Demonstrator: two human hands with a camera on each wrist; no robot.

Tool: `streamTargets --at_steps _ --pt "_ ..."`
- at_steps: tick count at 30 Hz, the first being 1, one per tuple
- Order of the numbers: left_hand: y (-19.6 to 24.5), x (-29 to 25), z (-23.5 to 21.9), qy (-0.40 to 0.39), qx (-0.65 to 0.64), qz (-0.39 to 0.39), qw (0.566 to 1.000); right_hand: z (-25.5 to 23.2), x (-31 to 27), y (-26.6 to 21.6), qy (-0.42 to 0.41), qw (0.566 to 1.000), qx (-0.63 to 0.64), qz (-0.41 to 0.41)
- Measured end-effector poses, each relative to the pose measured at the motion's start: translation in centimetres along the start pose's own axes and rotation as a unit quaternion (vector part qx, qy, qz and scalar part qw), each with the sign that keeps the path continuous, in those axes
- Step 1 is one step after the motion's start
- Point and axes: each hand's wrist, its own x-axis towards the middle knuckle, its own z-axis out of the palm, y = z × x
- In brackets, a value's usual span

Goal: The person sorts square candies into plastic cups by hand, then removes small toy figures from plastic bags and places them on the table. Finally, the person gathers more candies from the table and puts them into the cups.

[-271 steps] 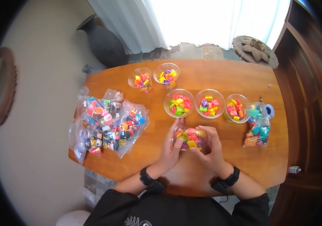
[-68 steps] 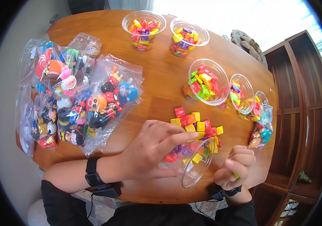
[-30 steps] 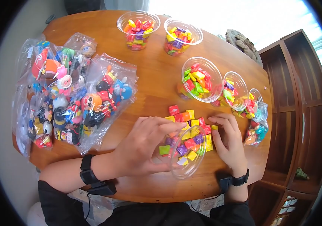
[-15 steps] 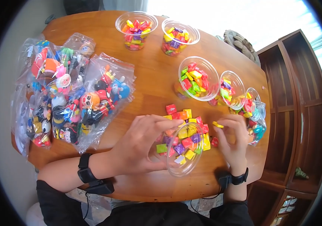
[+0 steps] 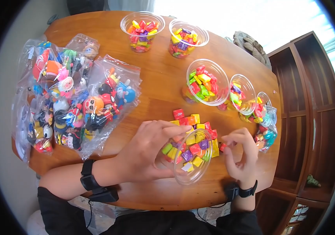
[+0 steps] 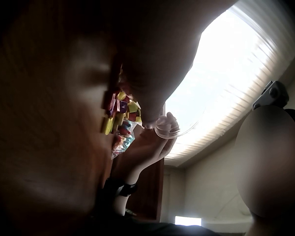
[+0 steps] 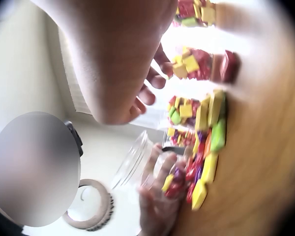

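Note:
My left hand (image 5: 142, 150) grips a clear plastic cup (image 5: 186, 183) from its left side, thumb below and fingers above. The cup lies tipped over, its wide mouth facing right, with several wrapped candies inside. Beyond and beside it, a pile of square wrapped candies (image 5: 195, 118) in red, yellow and orange spreads on the wood. To the right of the cup hovers my right hand (image 5: 242, 154), fingers loosely bent, nothing showing between thumb and fingertips. One red candy (image 5: 222, 147) lies beside its fingers. In the right wrist view the cup (image 7: 132, 164) faces this hand (image 7: 123, 73).
Candy-filled cups stand along the table (image 5: 163, 84): one cup (image 5: 142, 33) at the far left, another (image 5: 189, 39) beside it, more toward the right. Bagged toy figures (image 5: 73, 94) cover the left side. Another toy bag (image 5: 267, 137) lies at the right edge, near a wooden shelf (image 5: 296, 156).
Loose candies now lie on the table by the tipped cup. The yellow candy my right hand pinched half a second ago has left its fingers; another yellow one shows inside the cup.

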Motion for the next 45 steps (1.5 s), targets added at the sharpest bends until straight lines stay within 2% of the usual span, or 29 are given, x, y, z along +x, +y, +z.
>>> streamTargets --at_steps 2,3,6,13,15,19,21,22,24,28,30,31,32,35,36,38,40,42,44,45 --pt "0.0 0.1 -0.1 -0.002 -0.002 -0.003 1.0 -1.1 0.5 0.8 -0.163 0.979 0.014 0.119" --pt "0.0 0.1 -0.1 -0.003 0.0 -0.003 1.0 -1.4 0.4 0.7 -0.192 0.966 0.017 0.174" --pt "-0.1 0.1 -0.1 -0.002 0.005 -0.003 1.0 -2.2 0.1 0.9 -0.227 0.951 -0.001 0.209" --pt "-0.1 0.1 -0.1 -0.012 -0.003 -0.012 1.0 -3.5 -0.4 0.9 -0.22 0.94 0.02 0.26" --pt "-0.1 0.1 -0.1 -0.013 0.0 -0.011 1.0 -4.0 -0.6 0.7 -0.241 0.92 0.018 0.308" --pt "-0.1 0.1 -0.1 -0.015 0.004 -0.011 1.0 -4.1 -0.5 0.6 -0.262 0.9 0.017 0.349" --pt "-0.1 0.1 -0.1 -0.017 0.006 -0.012 1.0 -3.5 -0.3 0.5 -0.239 0.933 0.021 0.269" --pt "-0.1 0.1 -0.1 -0.017 0.008 -0.013 1.0 -3.0 -0.3 0.6 -0.238 0.933 0.021 0.27" --pt "-0.1 0.1 -0.1 -0.02 0.008 -0.015 1.0 -2.0 -0.3 0.9 -0.203 0.96 -0.046 0.19" --pt "0.1 0.2 -0.3 -0.026 0.003 -0.02 0.999 -1.4 -0.3 0.8 -0.163 0.974 -0.065 0.146" --pt "0.0 0.1 -0.3 -0.025 0.0 -0.019 1.0 -1.3 0.3 -0.3 -0.011 0.998 -0.067 -0.01" --pt "0.0 0.1 -0.2 -0.027 -0.003 -0.017 0.999 -1.1 -0.1 -0.8 0.021 0.999 -0.012 -0.034" --pt "0.1 0.1 -0.2 -0.025 -0.002 -0.018 1.0 -0.9 -0.7 -1.3 0.02 0.999 -0.011 -0.036" --pt "0.1 0.1 -0.2 -0.02 0.009 -0.014 1.0 0.4 -1.5 -2.6 -0.008 0.988 0.122 -0.099" --pt "0.1 0.1 -0.1 -0.021 0.014 -0.012 1.0 0.8 -1.3 -2.8 -0.006 0.988 0.123 -0.098" --pt "0.1 0.0 -0.1 -0.024 0.018 -0.009 0.999 1.3 -0.9 -3.0 -0.069 0.987 0.078 -0.125" --pt "0.1 0.1 -0.1 -0.028 0.015 -0.015 0.999 1.0 -1.1 -2.6 -0.057 0.988 0.089 -0.11" --pt "0.2 0.2 -0.2 -0.024 0.0 -0.021 1.0 0.5 -1.9 -1.7 0.032 0.998 0.038 -0.039" --pt "0.2 0.3 -0.3 -0.02 -0.014 -0.026 0.999 0.2 -1.3 -1.0 0.012 1.0 -0.004 -0.014" --pt "0.1 0.2 -0.2 -0.02 -0.012 -0.022 1.0 0.5 -0.7 -0.7 -0.015 0.999 -0.016 0.035"
